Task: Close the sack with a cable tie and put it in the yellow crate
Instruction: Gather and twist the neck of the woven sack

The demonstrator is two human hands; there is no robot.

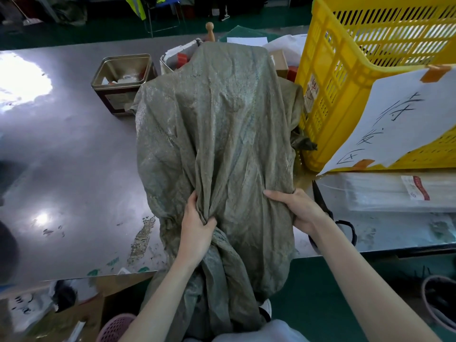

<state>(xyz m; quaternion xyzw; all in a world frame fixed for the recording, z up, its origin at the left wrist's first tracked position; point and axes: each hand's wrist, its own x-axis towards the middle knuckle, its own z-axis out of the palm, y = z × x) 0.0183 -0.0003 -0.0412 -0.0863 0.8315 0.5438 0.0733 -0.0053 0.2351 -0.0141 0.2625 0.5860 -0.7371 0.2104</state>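
A large grey-green woven sack lies lengthwise on the metal table, and its open end hangs over the front edge toward me. My left hand pinches a gathered fold of the sack near the table's front edge. My right hand grips the sack's right side, fingers curled into the cloth. The yellow crate stands at the right of the table, touching the sack's far right side, with a white handwritten paper sheet taped on its front. A clear bag of white cable ties lies in front of the crate.
An open square metal tin stands left of the sack's far end. Black scissors lie just right of my right hand. Boxes and papers sit behind the sack. A pink basket and a dark bin stand on the floor.
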